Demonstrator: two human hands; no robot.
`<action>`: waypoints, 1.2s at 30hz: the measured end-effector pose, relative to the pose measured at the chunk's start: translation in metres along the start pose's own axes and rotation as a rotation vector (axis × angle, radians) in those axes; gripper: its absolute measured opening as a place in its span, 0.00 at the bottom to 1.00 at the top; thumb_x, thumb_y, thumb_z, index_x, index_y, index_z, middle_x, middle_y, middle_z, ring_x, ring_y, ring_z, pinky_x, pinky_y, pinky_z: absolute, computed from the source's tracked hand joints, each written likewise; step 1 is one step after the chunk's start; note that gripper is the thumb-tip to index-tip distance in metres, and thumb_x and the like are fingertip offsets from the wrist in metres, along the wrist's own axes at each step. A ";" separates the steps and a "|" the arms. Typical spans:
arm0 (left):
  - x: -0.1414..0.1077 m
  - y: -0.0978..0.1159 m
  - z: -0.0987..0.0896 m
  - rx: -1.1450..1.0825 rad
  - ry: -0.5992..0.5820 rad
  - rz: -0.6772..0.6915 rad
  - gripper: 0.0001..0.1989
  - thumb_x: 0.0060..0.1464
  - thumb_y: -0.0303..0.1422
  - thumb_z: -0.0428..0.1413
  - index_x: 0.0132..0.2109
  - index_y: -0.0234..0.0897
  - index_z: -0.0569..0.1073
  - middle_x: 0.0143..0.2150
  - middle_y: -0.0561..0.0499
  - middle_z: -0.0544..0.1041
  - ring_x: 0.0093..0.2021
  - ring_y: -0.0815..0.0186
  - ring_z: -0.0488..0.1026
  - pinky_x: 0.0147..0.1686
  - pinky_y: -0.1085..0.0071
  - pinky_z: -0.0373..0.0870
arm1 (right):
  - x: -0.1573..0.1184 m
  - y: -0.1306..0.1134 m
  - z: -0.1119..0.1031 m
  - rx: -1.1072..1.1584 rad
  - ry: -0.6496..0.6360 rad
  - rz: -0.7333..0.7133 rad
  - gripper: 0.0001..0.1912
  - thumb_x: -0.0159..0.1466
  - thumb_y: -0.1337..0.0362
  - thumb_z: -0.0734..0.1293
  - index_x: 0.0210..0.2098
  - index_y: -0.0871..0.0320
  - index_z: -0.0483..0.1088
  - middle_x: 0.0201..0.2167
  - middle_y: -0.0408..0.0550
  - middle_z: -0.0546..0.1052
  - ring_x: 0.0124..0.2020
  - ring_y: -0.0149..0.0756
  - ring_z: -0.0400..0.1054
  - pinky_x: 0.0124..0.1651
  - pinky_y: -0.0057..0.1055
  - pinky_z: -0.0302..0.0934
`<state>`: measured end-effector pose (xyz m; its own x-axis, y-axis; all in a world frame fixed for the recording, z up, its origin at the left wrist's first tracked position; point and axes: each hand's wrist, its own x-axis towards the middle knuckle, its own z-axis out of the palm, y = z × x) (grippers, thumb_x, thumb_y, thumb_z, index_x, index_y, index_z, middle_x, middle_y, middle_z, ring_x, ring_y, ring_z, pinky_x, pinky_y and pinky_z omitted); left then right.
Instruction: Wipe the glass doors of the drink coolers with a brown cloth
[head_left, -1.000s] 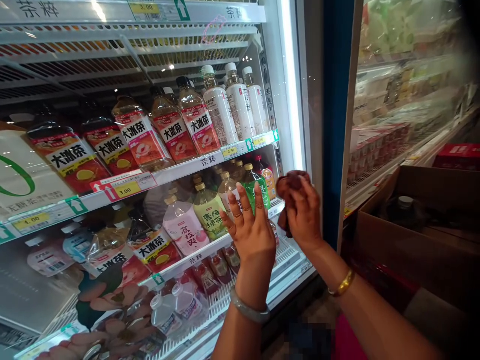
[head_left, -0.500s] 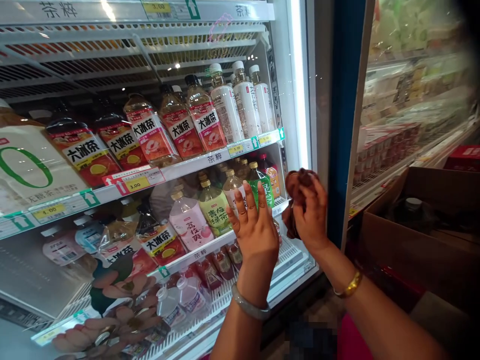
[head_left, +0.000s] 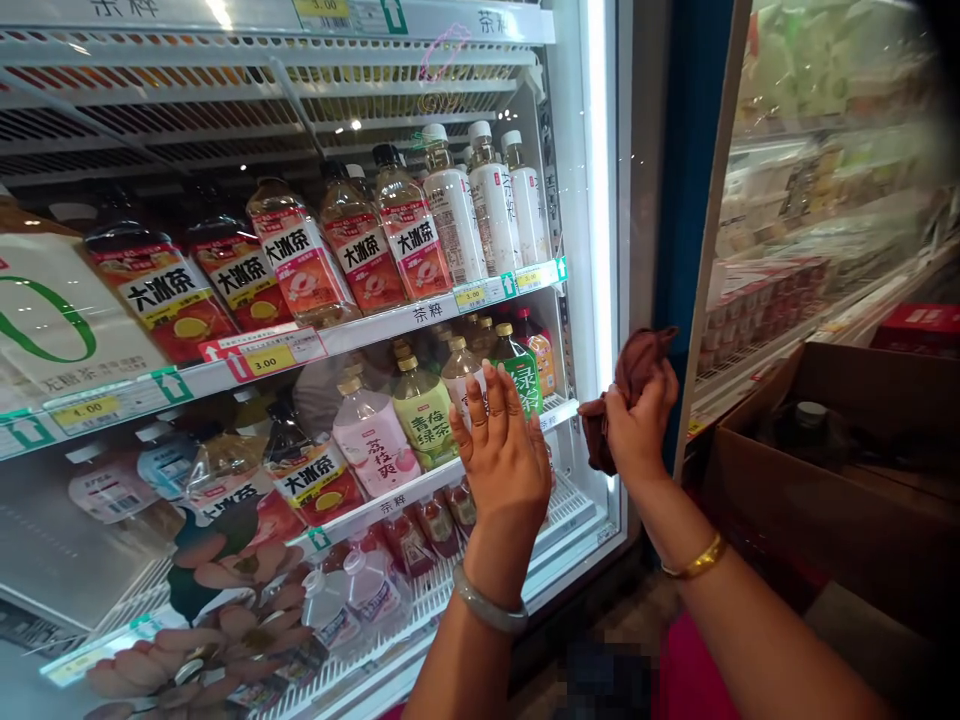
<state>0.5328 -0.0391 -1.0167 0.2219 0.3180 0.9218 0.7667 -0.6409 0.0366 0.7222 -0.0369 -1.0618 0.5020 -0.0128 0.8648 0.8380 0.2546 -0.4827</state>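
Observation:
My left hand (head_left: 501,450), with a grey bangle at the wrist, is raised flat with its fingers up before the glass of a lit drinks cooler (head_left: 600,200). It holds nothing. My right hand (head_left: 643,425), with a gold bracelet, grips a crumpled brown cloth (head_left: 637,370) near the cooler's right frame. Behind the glass, a green-labelled bottle (head_left: 523,375) and a pink-labelled bottle (head_left: 375,440) stand on the middle shelf. Whether my left palm touches the glass cannot be made out.
An open cardboard box (head_left: 765,400) with a white-capped bottle stands at the right. Behind it is another chilled display (head_left: 780,290) with packaged goods. A dark blue post (head_left: 690,220) separates the two. Flower decals (head_left: 247,630) show at the cooler's lower left.
My right hand has moved right with the cloth, away from my left hand, and the cloth's shape has changed. My left hand has shifted slightly left, its fingers closer together.

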 end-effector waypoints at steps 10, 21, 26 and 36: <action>0.001 0.002 0.001 0.005 -0.053 -0.042 0.39 0.67 0.28 0.49 0.79 0.40 0.42 0.81 0.48 0.45 0.81 0.57 0.31 0.79 0.49 0.26 | -0.037 -0.061 0.004 0.087 -0.205 -0.404 0.23 0.68 0.68 0.67 0.62 0.50 0.69 0.67 0.55 0.68 0.72 0.51 0.60 0.70 0.57 0.65; 0.001 -0.003 -0.005 -0.034 -0.035 0.037 0.41 0.68 0.31 0.51 0.80 0.36 0.41 0.81 0.44 0.45 0.82 0.57 0.31 0.79 0.50 0.25 | -0.006 -0.047 0.007 0.069 -0.084 -0.027 0.31 0.63 0.74 0.63 0.64 0.50 0.68 0.71 0.56 0.63 0.73 0.48 0.60 0.70 0.55 0.64; 0.001 -0.007 -0.008 -0.105 -0.016 0.033 0.40 0.66 0.28 0.49 0.80 0.36 0.43 0.81 0.44 0.49 0.82 0.57 0.40 0.79 0.52 0.29 | -0.013 -0.073 0.004 0.201 -0.269 -0.334 0.23 0.64 0.76 0.64 0.53 0.47 0.75 0.65 0.48 0.72 0.70 0.44 0.63 0.72 0.53 0.63; 0.000 -0.010 -0.007 -0.109 -0.018 0.046 0.39 0.67 0.28 0.48 0.80 0.35 0.44 0.81 0.43 0.49 0.82 0.58 0.37 0.79 0.53 0.28 | -0.014 -0.086 0.009 0.180 -0.197 -0.181 0.27 0.64 0.76 0.61 0.58 0.47 0.70 0.67 0.51 0.68 0.70 0.44 0.64 0.70 0.51 0.66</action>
<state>0.5206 -0.0380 -1.0144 0.2668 0.2985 0.9164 0.6854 -0.7272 0.0373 0.6414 -0.0501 -1.0316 0.2827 0.1092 0.9530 0.8496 0.4327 -0.3016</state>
